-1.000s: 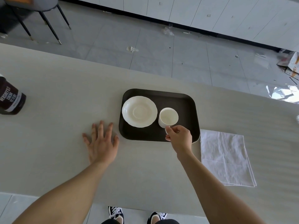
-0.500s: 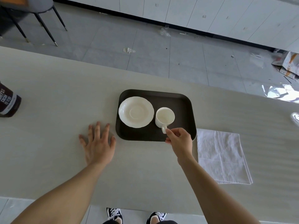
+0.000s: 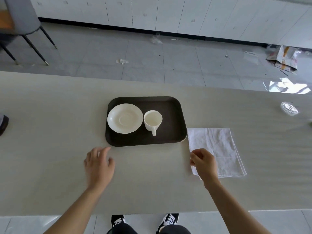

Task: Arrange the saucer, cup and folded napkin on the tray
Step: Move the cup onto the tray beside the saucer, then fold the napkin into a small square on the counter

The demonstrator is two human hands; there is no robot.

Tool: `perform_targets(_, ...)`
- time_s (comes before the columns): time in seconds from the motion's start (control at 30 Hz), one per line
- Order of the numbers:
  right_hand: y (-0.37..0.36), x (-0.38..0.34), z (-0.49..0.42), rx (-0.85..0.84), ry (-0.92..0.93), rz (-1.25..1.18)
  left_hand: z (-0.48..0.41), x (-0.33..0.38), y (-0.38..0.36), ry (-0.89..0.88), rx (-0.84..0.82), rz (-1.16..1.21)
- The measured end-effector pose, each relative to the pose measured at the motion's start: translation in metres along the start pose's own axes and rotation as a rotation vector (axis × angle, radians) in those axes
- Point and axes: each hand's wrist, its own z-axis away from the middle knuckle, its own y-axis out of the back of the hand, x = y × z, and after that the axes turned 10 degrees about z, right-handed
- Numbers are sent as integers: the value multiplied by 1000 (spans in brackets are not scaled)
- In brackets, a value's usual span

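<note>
A dark brown tray (image 3: 172, 107) lies on the pale table. On its left half sits a white saucer (image 3: 125, 118). To the saucer's right a white cup (image 3: 152, 120) stands upright on the tray, its handle pointing toward me. A folded white napkin (image 3: 217, 146) lies flat on the table just right of the tray. My right hand (image 3: 203, 162) is over the napkin's near left edge with the fingers curled; whether it pinches the cloth I cannot tell. My left hand (image 3: 98, 164) hovers over the table below the tray's near left corner, fingers apart and empty.
A dark container (image 3: 3, 123) shows at the table's left edge. A clear plastic lid or cup (image 3: 289, 108) lies at the far right. Beyond the table are a grey tiled floor with litter and a chair (image 3: 22, 22) at the top left.
My right hand has let go of the cup's handle and moved right and toward me to the napkin's left edge. My left hand has lifted off the table and its fingers have curled slightly.
</note>
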Motion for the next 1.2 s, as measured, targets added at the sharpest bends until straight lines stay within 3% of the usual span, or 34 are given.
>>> perform_targets(0.2,37,42,-17,118,-8,129,42,84,-34,-378,-205,144)
perform_targets(0.37,64,75,-29,262,11,250,62,152,-73,-478,-456,204)
perform_targets(0.47,77,90,-36,312,3,405,69,186,-95,-544,-573,130)
perform_targets(0.6,96,106,-55,202,-61,564,75,221,-119,-672,-665,-71)
perform_targets(0.7,101,109,-63,170,-82,630,77,229,-128,-669,-754,-192)
perform_targets(0.9,100,109,-64,170,-110,659,85,226,-118,-766,-638,-238)
perform_targets(1.2,118,122,-60,55,-58,362,81,231,-122,-869,-451,-153)
